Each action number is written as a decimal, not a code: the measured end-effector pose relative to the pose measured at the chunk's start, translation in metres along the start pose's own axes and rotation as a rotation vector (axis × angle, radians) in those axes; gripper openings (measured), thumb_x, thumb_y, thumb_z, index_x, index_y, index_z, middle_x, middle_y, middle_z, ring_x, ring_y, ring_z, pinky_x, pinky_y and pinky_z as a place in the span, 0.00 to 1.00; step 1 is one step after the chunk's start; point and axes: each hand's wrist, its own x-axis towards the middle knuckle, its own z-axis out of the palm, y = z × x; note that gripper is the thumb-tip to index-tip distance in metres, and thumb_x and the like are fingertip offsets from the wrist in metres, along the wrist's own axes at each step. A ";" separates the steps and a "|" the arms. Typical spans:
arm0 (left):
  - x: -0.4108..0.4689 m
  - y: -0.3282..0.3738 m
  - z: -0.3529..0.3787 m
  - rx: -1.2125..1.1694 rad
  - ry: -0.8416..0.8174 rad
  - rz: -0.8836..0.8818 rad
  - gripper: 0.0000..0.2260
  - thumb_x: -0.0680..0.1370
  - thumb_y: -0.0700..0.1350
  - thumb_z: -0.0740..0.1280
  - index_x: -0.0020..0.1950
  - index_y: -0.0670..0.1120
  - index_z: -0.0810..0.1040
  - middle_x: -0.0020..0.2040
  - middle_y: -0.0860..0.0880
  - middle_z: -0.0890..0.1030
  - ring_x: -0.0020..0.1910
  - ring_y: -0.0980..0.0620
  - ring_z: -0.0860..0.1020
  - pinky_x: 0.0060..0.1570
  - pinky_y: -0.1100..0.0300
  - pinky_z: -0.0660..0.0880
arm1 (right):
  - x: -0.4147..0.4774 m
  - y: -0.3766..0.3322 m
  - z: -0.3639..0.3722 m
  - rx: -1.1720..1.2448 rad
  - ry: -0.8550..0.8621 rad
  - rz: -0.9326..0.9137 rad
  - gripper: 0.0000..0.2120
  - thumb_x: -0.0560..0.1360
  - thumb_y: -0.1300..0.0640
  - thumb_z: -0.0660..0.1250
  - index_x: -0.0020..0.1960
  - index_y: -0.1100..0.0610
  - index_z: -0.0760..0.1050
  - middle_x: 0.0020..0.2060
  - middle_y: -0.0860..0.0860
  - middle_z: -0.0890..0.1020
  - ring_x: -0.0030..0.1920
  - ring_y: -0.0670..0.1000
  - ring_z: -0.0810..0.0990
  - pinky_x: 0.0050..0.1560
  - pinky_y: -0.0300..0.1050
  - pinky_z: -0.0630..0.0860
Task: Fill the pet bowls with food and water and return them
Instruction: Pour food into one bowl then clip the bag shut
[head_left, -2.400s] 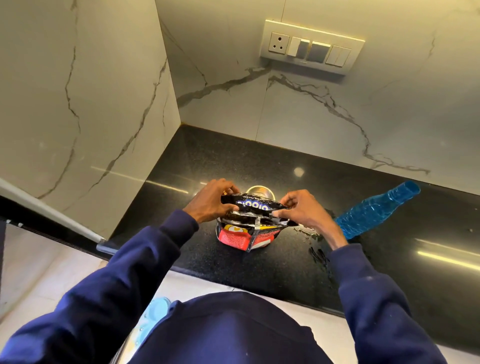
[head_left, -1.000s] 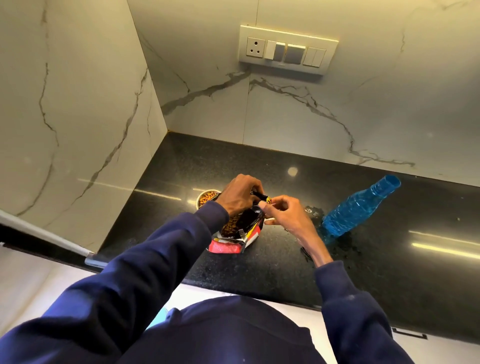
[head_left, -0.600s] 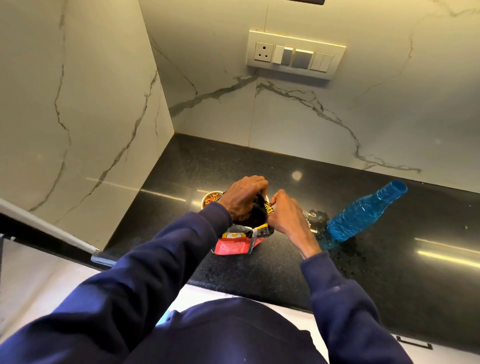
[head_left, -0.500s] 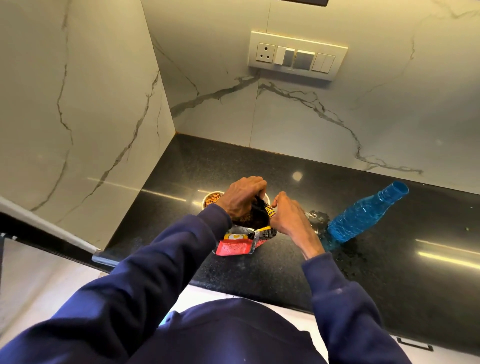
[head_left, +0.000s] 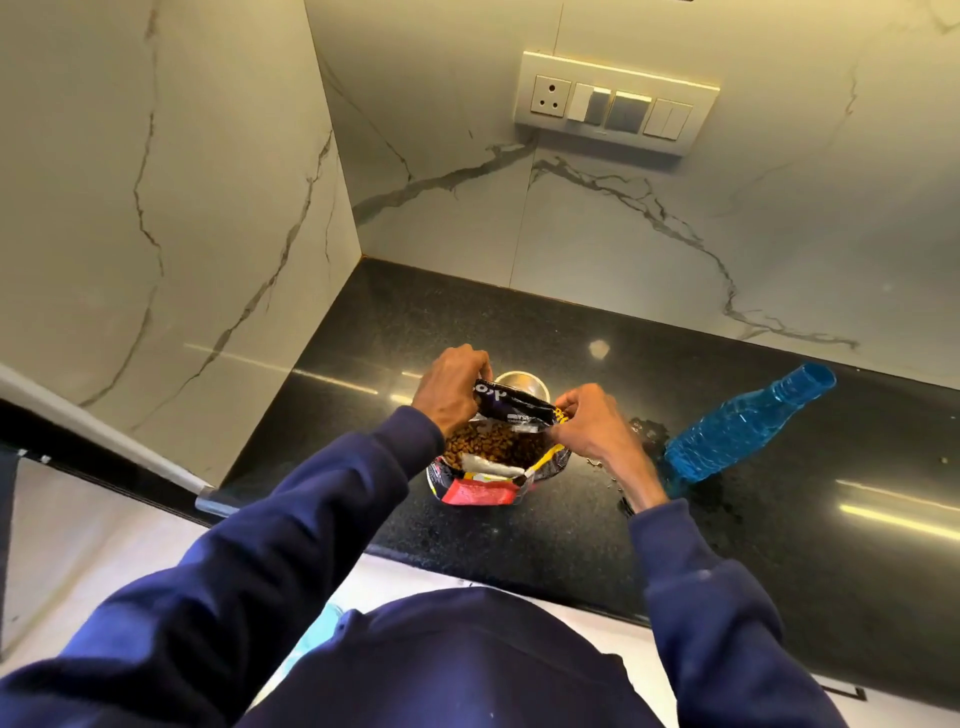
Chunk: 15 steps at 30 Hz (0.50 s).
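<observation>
Fingers (head_left: 479, 364) of our left hand (head_left: 449, 395) and right hand (head_left: 592, 431) pinch open the mouth of the kibble bag (head_left: 483, 489) on the surface (head_left: 519, 545), its print too folded to read.

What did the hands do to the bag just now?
Half a second ago both hands pinched the top of the food bag together. Now the left hand and right hand have moved apart, still gripping its top edge, so the mouth gapes and kibble shows. The blue bottle stayed beside it on the counter.
</observation>
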 end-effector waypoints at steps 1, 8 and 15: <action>0.000 -0.003 0.000 0.017 0.011 0.016 0.07 0.74 0.35 0.72 0.47 0.46 0.78 0.47 0.48 0.76 0.51 0.47 0.74 0.49 0.56 0.73 | -0.001 -0.001 0.005 -0.054 0.046 0.009 0.15 0.72 0.67 0.75 0.58 0.59 0.80 0.52 0.54 0.83 0.46 0.50 0.79 0.33 0.37 0.68; 0.000 -0.013 0.000 0.082 0.082 0.105 0.08 0.74 0.35 0.71 0.47 0.46 0.78 0.46 0.48 0.76 0.49 0.50 0.73 0.46 0.57 0.73 | 0.001 0.010 0.005 -0.205 0.031 -0.054 0.16 0.73 0.61 0.75 0.59 0.57 0.75 0.55 0.53 0.79 0.51 0.51 0.76 0.42 0.42 0.72; -0.014 -0.013 -0.004 0.073 -0.025 -0.227 0.22 0.73 0.51 0.76 0.60 0.44 0.73 0.54 0.44 0.78 0.53 0.44 0.77 0.55 0.48 0.78 | 0.005 -0.006 -0.018 0.114 -0.193 -0.037 0.14 0.75 0.49 0.74 0.53 0.58 0.85 0.44 0.53 0.85 0.40 0.48 0.76 0.36 0.41 0.72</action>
